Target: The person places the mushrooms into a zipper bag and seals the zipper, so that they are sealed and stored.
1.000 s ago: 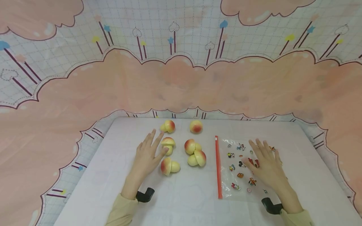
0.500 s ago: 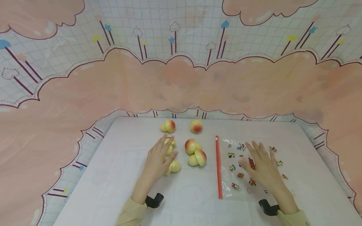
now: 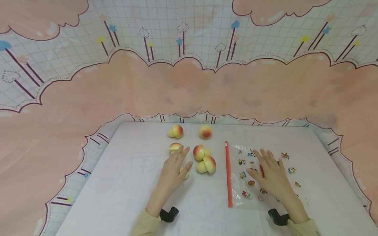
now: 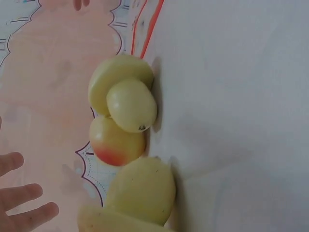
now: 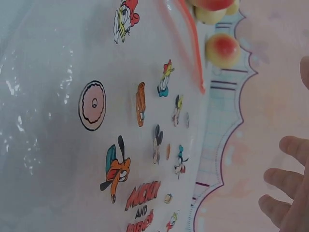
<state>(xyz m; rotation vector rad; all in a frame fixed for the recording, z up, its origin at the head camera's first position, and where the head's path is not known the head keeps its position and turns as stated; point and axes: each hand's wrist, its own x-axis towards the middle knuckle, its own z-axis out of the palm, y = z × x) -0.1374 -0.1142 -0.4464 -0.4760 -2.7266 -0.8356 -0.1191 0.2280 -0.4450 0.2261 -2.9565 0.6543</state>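
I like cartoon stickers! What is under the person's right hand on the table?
The right hand lies flat on a clear zip bag printed with cartoon characters, its red seal strip alongside. The pictures beneath the palm are covered.

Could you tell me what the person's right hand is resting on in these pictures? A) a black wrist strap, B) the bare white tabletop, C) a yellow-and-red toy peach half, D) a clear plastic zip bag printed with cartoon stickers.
D: in the head view the right hand lies flat, fingers spread, on the clear plastic zip bag printed with cartoon stickers, to the right of its red zip strip.
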